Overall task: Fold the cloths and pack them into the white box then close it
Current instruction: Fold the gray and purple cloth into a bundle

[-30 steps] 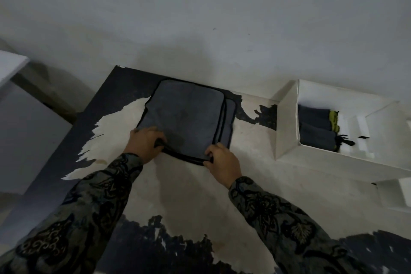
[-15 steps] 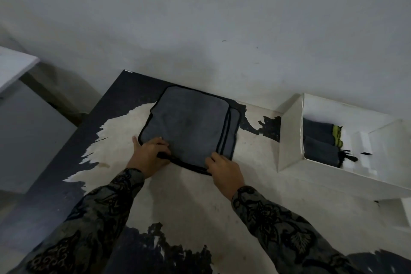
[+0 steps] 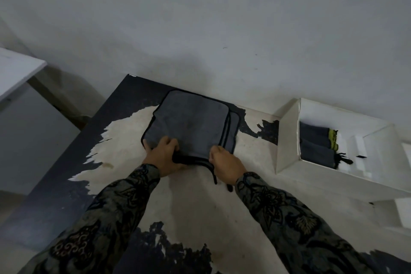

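My left hand [image 3: 163, 154] has its grip curled round the near left corner of the grey cloth [image 3: 193, 127], the fingers on top and the black-edged hem bunched under them. My right hand [image 3: 226, 162] pinches the near right corner of the same cloth, the fingers bent over the hem, and a bit of the black edging hangs down past the near side of that hand. The cloth lies folded on the bench [image 3: 195, 202], towards its far side and close to the wall [image 3: 222, 29], with the edges of its layers showing as stepped black lines along its right side. The bench top is dark with a large pale worn patch, and both my patterned sleeves [image 3: 289, 218] reach over that patch. To the right of the cloth, set apart from it, the white box [image 3: 287, 138] stands open on the bench against the wall. Inside it, at its left end, lie two folded dark cloths [image 3: 315, 142], one beyond the other, the farther one showing a yellow-green edge. At the far left, off the bench, the corner of a white surface [image 3: 17, 69] shows.
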